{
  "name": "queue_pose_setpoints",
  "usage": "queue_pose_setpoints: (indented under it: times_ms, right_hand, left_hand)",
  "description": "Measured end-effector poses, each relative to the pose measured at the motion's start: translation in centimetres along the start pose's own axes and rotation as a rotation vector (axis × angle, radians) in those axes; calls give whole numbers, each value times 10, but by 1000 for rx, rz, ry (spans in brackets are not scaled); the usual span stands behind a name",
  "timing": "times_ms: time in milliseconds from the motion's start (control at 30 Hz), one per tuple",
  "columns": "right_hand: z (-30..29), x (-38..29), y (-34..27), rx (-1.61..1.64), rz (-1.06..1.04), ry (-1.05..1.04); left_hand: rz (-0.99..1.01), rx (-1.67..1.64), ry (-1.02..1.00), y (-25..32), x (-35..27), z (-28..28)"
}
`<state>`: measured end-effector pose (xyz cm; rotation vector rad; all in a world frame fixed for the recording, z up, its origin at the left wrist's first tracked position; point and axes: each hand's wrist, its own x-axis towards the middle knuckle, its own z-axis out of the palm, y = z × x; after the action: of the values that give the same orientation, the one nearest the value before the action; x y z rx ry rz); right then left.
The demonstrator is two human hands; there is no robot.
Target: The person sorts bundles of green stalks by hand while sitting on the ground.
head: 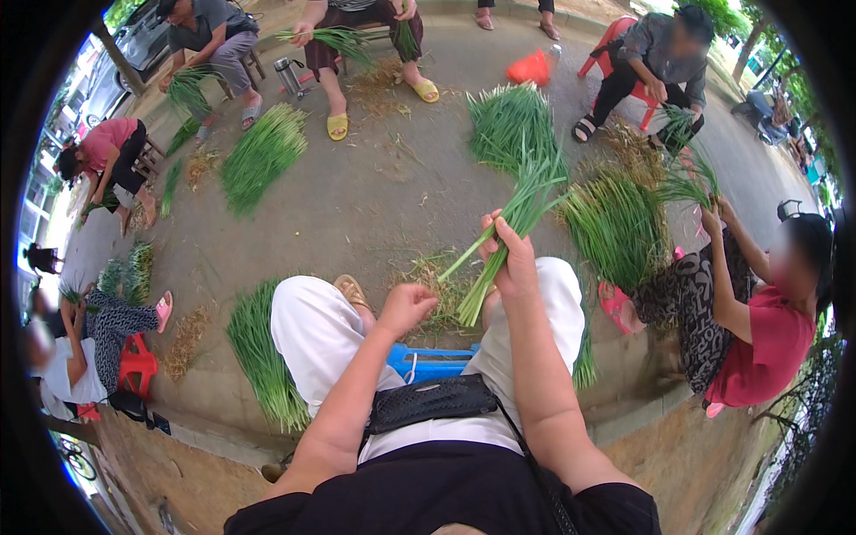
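My right hand grips a bunch of long green stalks, likely garlic chives. Their pale cut ends point down toward my lap and the leaves fan up and away. One thicker stalk sticks out apart from the rest, to the left. Just left of the pale ends is my left hand, fingers curled in, with no stalk visible in it. Under both hands, dry trimmings are scattered on the ground between my feet. A pile of chives lies beside my left knee.
More chive piles lie on the pavement at front left, front centre and right. Several seated people handle chives around me, one close at right. A blue stool is under me; a black bag rests on my lap.
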<state>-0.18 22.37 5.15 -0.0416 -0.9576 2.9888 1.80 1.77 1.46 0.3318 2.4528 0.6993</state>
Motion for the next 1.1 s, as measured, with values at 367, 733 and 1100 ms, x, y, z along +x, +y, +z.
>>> queue_pose_setpoints:
  times_ms: [367, 733, 1100]
  right_hand:
    - [-11, 7, 0, 315, -9, 3]
    - [2, 9, 4, -12, -183, 232]
    - [-1, 9, 14, -161, -227, 301]
  left_hand:
    - [365, -631, 600, 34, -27, -23]
    - [508, -191, 604, 68, -40, -26]
    - [538, -119, 430, 60, -10, -10]
